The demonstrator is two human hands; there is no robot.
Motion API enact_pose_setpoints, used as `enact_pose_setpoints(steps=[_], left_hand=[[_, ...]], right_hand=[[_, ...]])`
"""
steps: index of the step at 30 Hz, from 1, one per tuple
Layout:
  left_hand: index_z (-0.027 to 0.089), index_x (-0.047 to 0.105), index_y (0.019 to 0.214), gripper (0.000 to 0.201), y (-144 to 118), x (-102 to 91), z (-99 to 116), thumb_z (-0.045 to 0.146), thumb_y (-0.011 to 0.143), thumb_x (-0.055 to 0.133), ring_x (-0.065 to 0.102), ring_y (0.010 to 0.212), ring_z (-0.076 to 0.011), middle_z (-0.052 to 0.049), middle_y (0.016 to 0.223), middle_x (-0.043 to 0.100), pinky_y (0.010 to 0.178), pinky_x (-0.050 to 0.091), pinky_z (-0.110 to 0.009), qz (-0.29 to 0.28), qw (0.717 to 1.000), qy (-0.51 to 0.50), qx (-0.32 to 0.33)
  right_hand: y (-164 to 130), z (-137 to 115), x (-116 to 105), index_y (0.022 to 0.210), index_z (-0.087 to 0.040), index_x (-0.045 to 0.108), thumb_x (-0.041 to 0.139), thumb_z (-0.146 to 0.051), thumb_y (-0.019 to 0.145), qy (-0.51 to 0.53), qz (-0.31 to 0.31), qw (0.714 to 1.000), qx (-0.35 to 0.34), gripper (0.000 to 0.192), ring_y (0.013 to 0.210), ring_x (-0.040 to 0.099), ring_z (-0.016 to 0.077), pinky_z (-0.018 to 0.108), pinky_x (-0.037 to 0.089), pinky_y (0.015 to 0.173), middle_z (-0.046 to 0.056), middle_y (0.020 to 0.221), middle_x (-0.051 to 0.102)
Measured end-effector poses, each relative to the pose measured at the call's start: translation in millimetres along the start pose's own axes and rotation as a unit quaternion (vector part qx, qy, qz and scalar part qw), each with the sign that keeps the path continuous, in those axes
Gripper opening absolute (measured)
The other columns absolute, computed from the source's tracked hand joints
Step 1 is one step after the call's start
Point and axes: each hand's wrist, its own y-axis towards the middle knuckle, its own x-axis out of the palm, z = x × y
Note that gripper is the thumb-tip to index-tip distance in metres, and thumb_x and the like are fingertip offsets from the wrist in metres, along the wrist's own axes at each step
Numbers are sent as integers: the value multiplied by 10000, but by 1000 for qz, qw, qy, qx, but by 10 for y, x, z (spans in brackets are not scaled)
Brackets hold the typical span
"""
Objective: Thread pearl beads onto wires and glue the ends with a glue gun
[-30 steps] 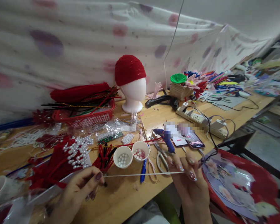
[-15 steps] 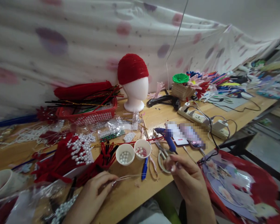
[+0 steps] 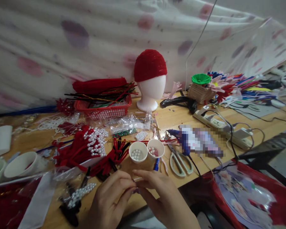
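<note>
My left hand [image 3: 113, 195] and my right hand [image 3: 160, 194] meet fingertip to fingertip above the table's front edge. Both are closed in a pinch, and a short piece of thin white strand [image 3: 138, 179] shows between them; whether it is thread or wire I cannot tell. My fingers hide the rest of it. Just beyond them stand a cup of white pearl beads [image 3: 138, 160] and a cup of red and white beads [image 3: 156, 156]. A blue pen [image 3: 156, 164] lies partly hidden behind my right hand.
Scissors [image 3: 181, 162] and a blue glue gun [image 3: 184, 143] lie to the right, by a power strip [image 3: 212, 121]. A foam head with a red cap [image 3: 150, 68] stands behind. Pearl sprays [image 3: 96, 140] and a red basket [image 3: 102, 113] are on the left.
My hands were apart with the white strand stretched between them; now they are together. My right hand has moved left, uncovering the scissors' handles. The view has shifted left.
</note>
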Motion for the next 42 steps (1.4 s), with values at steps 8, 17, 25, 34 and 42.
enact_pose_setpoints(steps=[8,17,25,34,42], left_hand=[[241,520,968,222,22,63,17,63,1022,399,661,677,-151,4,785,635,648,515,-237,21,990,131,48],[250,484,935,224,-22,69,25,79,1016,363,661,627,-181,0,728,624,601,498,-275,23,971,222,82],[268,403,844,268,-77,60,-33,54,1005,395,602,556,-111,67,662,537,535,429,-194,-23,993,116,21],[241,484,758,314,38,19,-26,175,1064,452,607,585,-103,50,651,571,588,472,-171,-37,999,22,-13],[257,524,888,216,136,35,-2,128,1047,454,667,776,-125,28,824,629,727,528,-188,-115,992,19,-44]], right_hand=[[92,-69,16,971,-205,680,532,-112,1002,-28,-37,999,-17,177,723,668,193,283,470,663,49,806,745],[44,-144,65,933,-224,629,508,-97,976,-16,-65,998,-1,180,767,622,199,294,461,685,51,829,686],[28,-26,100,919,-235,598,521,-88,911,29,-57,997,-35,166,702,576,182,289,422,624,24,776,642],[41,-105,2,969,-251,675,575,-53,878,43,-52,998,8,240,782,650,191,295,519,713,24,848,711],[94,92,-120,891,-241,619,551,-47,881,0,-17,997,-72,206,638,580,167,264,416,563,7,706,652]])
